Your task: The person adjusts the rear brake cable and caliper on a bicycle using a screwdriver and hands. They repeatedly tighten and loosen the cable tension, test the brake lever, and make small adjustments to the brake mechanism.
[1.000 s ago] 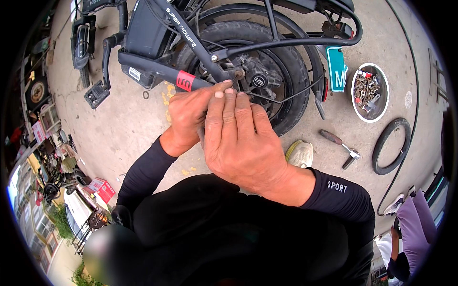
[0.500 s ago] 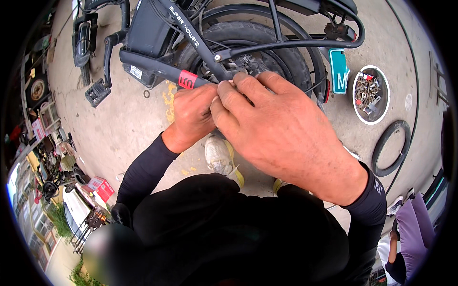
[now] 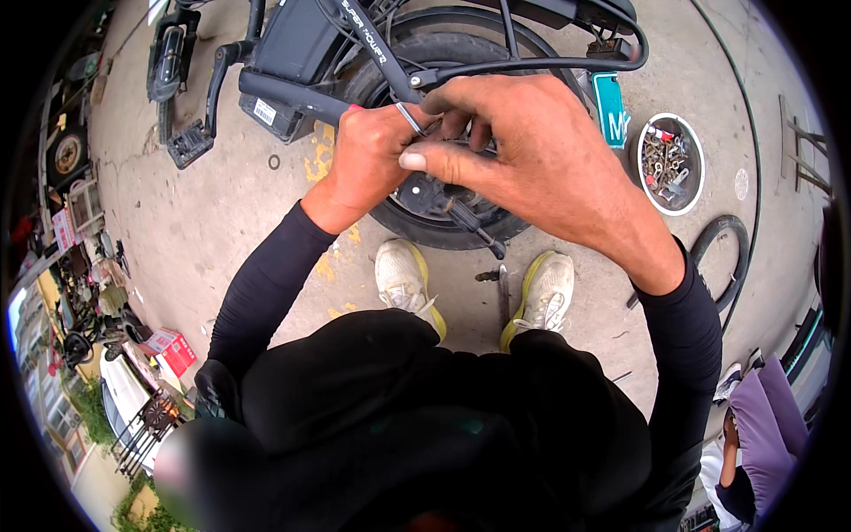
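My left hand [image 3: 368,155] is closed in a fist at the rear of a black electric bike, beside the lower frame tube [image 3: 292,96]. A slim shiny metal rod [image 3: 409,118] juts from its fingers; the rest of the rod is hidden, so its kind does not show. My right hand [image 3: 541,146] hovers just to the right, its thumb and forefinger spread apart around the rod's end and its other fingers curled. Below and behind both hands are the rear wheel [image 3: 425,232] and a dark stubby part [image 3: 470,222] at its hub.
A white-rimmed bowl [image 3: 644,182] of bolts and small metal parts stands at right, near a teal plate [image 3: 609,106]. A black tyre or tube [image 3: 737,257] lies beyond. A long thin tool [image 3: 503,293] is between my shoes. Another person's purple-clad leg [image 3: 767,426] shows at lower right.
My right hand has lifted off my left and opened its thumb away from its fingers, exposing the metal rod. The view has shifted, and the wheel's near side and both shoes now show.
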### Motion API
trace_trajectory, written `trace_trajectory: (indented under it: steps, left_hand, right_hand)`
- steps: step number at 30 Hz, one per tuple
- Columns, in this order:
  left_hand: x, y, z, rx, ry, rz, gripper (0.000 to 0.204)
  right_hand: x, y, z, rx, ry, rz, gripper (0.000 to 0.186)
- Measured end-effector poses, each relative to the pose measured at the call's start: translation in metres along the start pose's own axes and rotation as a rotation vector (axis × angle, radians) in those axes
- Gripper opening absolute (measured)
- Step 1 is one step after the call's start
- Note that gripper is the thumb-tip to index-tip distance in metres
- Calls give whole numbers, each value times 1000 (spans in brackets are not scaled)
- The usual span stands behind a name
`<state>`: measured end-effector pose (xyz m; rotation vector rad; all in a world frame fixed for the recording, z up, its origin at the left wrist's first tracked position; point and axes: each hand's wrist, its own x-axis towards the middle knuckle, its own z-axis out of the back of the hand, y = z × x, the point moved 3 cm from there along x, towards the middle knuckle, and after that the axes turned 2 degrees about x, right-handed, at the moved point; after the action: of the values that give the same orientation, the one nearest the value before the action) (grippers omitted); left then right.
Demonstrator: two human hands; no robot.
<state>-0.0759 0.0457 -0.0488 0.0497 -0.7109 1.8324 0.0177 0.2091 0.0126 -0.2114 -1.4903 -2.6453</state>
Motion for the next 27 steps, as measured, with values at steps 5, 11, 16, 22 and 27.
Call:
trace_trajectory:
  steps: [5,11,16,22,27]
  left_hand:
    - [-5,1,-2,74,-28,55,19]
    - [-5,1,-10,-179,-35,239,16]
    - [3,-3,-4,-173,97,175,20]
    - [-5,-2,0,-147,137,151,20]
    - [11,2,5,-204,88,254,20]
  right_hand:
    - [4,-4,-12,-232,79,214,12]
    - [-18,-69,30,-182,-181,-292,28]
    - [-46,-92,10,-52,-165,-290,27]
    - [-60,-69,-4,10,-217,-327,24]
    - [-58,-73,-6,95,-219,-296,27]
